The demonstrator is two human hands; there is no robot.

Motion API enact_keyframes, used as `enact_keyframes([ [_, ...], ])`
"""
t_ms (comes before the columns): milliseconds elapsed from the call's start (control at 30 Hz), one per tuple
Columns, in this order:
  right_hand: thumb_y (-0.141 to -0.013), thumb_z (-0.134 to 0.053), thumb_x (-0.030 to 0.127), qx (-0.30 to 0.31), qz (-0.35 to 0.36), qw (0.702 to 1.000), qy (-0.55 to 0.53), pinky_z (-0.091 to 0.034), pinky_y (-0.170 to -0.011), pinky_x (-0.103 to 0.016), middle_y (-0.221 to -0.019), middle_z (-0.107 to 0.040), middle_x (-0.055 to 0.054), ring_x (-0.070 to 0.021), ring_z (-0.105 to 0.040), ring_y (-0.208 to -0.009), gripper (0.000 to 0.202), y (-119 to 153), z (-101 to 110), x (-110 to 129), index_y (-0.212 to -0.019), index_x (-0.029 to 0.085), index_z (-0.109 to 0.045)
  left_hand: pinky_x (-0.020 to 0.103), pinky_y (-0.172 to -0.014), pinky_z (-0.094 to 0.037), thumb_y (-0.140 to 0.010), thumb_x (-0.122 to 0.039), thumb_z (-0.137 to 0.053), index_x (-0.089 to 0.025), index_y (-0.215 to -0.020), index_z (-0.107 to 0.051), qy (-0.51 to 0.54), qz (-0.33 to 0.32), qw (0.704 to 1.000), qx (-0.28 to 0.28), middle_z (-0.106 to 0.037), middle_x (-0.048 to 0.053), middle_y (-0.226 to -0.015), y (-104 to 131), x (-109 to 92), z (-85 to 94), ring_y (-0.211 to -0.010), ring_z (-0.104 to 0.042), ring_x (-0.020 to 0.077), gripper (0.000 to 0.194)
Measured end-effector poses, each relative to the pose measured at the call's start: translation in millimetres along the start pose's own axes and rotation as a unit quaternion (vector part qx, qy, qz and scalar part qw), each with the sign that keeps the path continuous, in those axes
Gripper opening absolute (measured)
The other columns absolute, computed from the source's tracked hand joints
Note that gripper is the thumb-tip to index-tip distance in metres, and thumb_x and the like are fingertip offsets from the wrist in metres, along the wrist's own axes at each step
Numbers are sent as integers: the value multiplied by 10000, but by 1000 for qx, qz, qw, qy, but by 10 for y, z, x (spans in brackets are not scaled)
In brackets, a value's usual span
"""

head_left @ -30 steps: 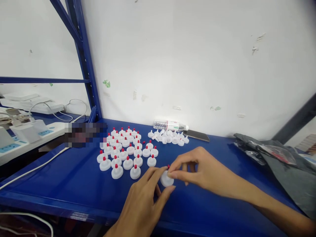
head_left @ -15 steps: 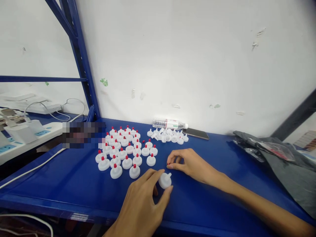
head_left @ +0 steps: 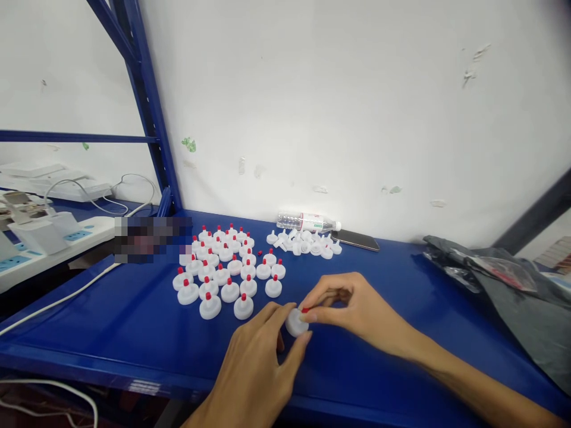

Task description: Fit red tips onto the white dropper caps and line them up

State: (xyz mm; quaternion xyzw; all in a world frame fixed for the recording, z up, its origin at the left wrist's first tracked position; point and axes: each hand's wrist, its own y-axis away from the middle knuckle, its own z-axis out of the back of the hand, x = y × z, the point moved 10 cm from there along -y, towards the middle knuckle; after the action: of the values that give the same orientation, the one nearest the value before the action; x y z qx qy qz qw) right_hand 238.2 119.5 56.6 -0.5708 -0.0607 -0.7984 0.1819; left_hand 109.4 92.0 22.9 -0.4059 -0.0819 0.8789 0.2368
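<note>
My left hand (head_left: 263, 351) grips a white plastic nozzle cap (head_left: 295, 324) by its round base, tilted just above or on the blue tabletop. Between thumb and forefinger, my right hand (head_left: 341, 300) pinches a small red tip cap (head_left: 306, 310) at the spout of that nozzle cap; the fingers partly hide the spout. To the left stand several white nozzle caps with red tips (head_left: 230, 290), grouped upright. Farther back lies a pile of white nozzle caps without red tips (head_left: 307, 244). One loose red tip cap (head_left: 259, 253) rests between the two groups.
A clear plastic bottle (head_left: 307, 222) lies by the wall, with a dark phone (head_left: 355, 239) beside it. Grey plastic bags (head_left: 499, 285) cover the right side. On the left are a white power strip (head_left: 84, 235), cables and a blue metal frame post (head_left: 154, 113).
My right hand has moved left and down, bringing the red tip cap onto the spout of the white nozzle cap. My left hand keeps its hold on the base.
</note>
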Motion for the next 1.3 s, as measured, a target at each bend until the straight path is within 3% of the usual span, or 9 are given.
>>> enact_keyframes([
  [167, -801, -843, 337, -16, 33, 998, 44, -555, -737, -259, -869, -796, -12, -149, -716, -768, 129, 43, -23, 3, -835, 225, -791, 270, -558, -419, -983, -367, -583, -288, -1142, -696, 2, 6, 1000, 10, -682, -33, -850, -8, 17, -19, -653, -629, 144, 210],
  [267, -803, -835, 366, -42, 59, 996, 56, -574, -727, -288, -861, -795, -33, -181, -735, -793, 158, 10, 114, 110, -810, 216, -784, 283, -578, -457, -986, -430, -570, -260, -1294, -643, 2, 15, 1000, 14, -712, -17, -941, -20, 45, -42, -647, -637, 143, 360],
  [367, -794, -836, 361, -96, 100, 987, 86, -591, -732, -322, -909, -801, -60, -209, -749, -812, 173, -186, 392, 323, -820, 204, -767, 315, -662, -516, -963, -482, -587, -208, -1379, -595, -6, 20, 1000, -2, -732, 15, -1059, -23, 56, -25, -627, -646, 139, 498],
  [467, -811, -812, 323, -123, 162, 969, 140, -603, -774, -353, -921, -799, -68, -227, -760, -848, 149, -560, 552, 545, -799, 195, -736, 332, -680, -527, -982, -443, -541, -198, -1363, -614, -26, 3, 1000, -13, -737, 25, -1081, -14, 14, -4, -614, -650, 140, 459],
  [633, -811, -795, 203, -49, 182, 960, 209, -608, -757, -318, -872, -795, -51, -202, -765, -825, 89, -1329, 254, 476, -808, 179, -709, 311, -608, -506, -1000, -343, -472, -185, -1339, -634, -38, -13, 999, -13, -740, 32, -1031, -9, -30, 9, -585, -650, 133, 407],
  [767, -790, -799, 138, -14, 181, 950, 255, -577, -719, -282, -825, -783, -36, -191, -757, -793, 104, -1660, -29, 278, -780, 172, -701, 301, -578, -487, -998, -307, -462, -199, -1294, -675, -53, -25, 998, -13, -747, 42, -1005, -16, -50, 8, -588, -643, 143, 381],
  [1067, -815, -790, 149, 28, 141, 948, 284, -557, -719, -245, -808, -792, -42, -176, -763, -789, 115, -1801, -133, -37, -885, 158, -700, 321, -629, -505, -997, -303, -451, -215, -1178, -735, -35, -21, 999, 13, -737, 47, -1058, -23, -84, -18, -663, -658, 165, 348],
  [1233, -800, -830, 239, 9, 155, 934, 323, -524, -724, -257, -995, -787, -61, -164, -728, -831, 287, -1739, -80, 105, -1054, 170, -717, 316, -643, -507, -992, -282, -455, -217, -1158, -736, -31, -25, 999, 11, -734, 45, -1057, -18, -93, -17, -665, -658, 162, 333],
  [1300, -843, -792, 278, -6, 162, 923, 349, -498, -719, -268, -1019, -778, -63, -165, -705, -838, 233, -1685, -48, 218, -1042, 172, -734, 311, -638, -504, -993, -284, -458, -218, -1159, -736, -28, -27, 999, 12, -733, 45, -1057, -13, -96, -17, -668, -659, 161, 331],
])
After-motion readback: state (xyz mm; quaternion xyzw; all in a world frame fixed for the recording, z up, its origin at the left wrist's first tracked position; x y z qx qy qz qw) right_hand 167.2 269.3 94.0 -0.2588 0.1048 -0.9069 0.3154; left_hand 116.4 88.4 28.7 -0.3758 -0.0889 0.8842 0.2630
